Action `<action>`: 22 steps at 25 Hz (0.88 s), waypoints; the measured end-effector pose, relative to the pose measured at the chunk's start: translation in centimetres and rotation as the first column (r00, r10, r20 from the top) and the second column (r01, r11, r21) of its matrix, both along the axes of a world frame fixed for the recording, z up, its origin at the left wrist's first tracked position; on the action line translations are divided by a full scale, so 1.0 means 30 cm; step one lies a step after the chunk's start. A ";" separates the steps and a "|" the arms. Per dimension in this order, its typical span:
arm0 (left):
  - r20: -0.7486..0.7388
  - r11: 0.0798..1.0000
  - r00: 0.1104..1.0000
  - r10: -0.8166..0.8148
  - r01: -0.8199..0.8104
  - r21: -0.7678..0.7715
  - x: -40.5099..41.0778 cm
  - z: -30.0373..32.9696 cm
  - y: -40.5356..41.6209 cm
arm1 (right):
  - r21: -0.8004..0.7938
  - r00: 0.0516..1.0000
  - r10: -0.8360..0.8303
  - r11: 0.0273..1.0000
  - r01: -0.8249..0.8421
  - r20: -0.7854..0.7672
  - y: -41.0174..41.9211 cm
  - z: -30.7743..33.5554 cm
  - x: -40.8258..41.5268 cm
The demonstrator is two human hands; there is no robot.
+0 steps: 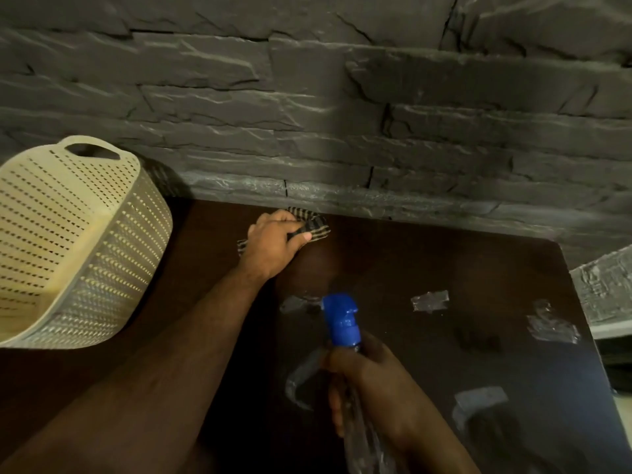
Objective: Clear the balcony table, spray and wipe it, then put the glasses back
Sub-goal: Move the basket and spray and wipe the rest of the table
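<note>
We are at the wiping step: our left hand (273, 241) clutches the striped cloth (313, 226) at the dark table's (427, 268) far edge by the stone wall, our right hand (372, 388) grips the blue-capped spray bottle (342, 319) above it, no glasses are in sight, and next the cloth likely needs sweeping over the shiny patches.

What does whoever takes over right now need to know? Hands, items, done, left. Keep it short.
Left hand: grips the striped dark-and-tan cloth and presses it on the dark brown table at the far edge, by the grey stone wall.
Right hand: holds the clear spray bottle with the blue nozzle above the table's near middle.
Cream perforated plastic basket: at the table's left.
Done: no glasses on the visible tabletop; pale, shiny patches on the right half, maybe spray.
Left: wipe those patches, then put the glasses back; none are in view.
</note>
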State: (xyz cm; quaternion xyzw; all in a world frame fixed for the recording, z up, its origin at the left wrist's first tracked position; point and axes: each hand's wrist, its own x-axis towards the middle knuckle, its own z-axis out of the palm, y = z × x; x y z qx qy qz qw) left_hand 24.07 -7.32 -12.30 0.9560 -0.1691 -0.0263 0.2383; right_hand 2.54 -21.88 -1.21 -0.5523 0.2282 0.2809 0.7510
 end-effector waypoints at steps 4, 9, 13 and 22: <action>-0.003 1.000 1.000 -0.007 0.007 0.019 -0.071 0.023 -0.015 | -0.064 0.998 -0.020 0.998 0.016 -0.051 0.022 -0.005 -0.017; 0.021 0.913 0.916 -0.401 0.397 0.098 -0.314 0.022 0.119 | -0.129 0.999 -0.005 0.992 -0.001 -0.042 -0.001 0.018 -0.067; 0.015 0.984 0.996 0.093 -0.094 0.149 -0.160 0.042 0.108 | -0.167 1.000 0.020 0.986 -0.021 -0.006 0.008 0.040 -0.100; 0.040 0.976 0.988 0.152 -0.156 0.153 -0.213 0.033 0.085 | -0.101 0.998 0.038 0.994 -0.044 -0.054 -0.021 0.011 -0.179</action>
